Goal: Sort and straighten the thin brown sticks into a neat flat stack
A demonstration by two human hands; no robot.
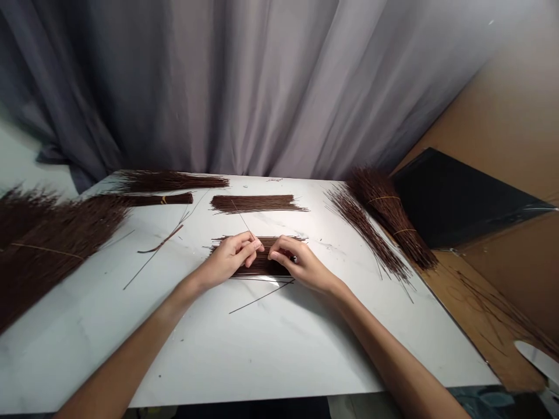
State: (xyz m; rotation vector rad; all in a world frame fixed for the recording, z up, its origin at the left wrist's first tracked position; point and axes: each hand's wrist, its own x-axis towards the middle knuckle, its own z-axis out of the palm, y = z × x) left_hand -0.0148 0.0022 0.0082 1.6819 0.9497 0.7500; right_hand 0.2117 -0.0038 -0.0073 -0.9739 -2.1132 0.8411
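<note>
My left hand point(238, 254) pinches a thin brown twig point(246, 221), which slants up and to the left from the fingertips. Close beside it, my right hand point(293, 256) is curled with thumb and fingertips together; whatever is between them, if anything, is too small to make out. Both hands are over a flat layer of dark brown twigs point(262, 271) laid side by side, and they hide much of it. Just in front of this layer, one loose twig point(257, 299) lies at a slant. Behind the hands is a second neat row of twigs point(253, 203).
The white table point(209, 361) carries a large tied bundle point(56, 244) at left and more twigs point(174, 180) at back left. Loose twigs point(371, 235) and a tied bundle point(393, 215) lie at right, near a black panel point(458, 198). A grey curtain point(262, 87) hangs behind.
</note>
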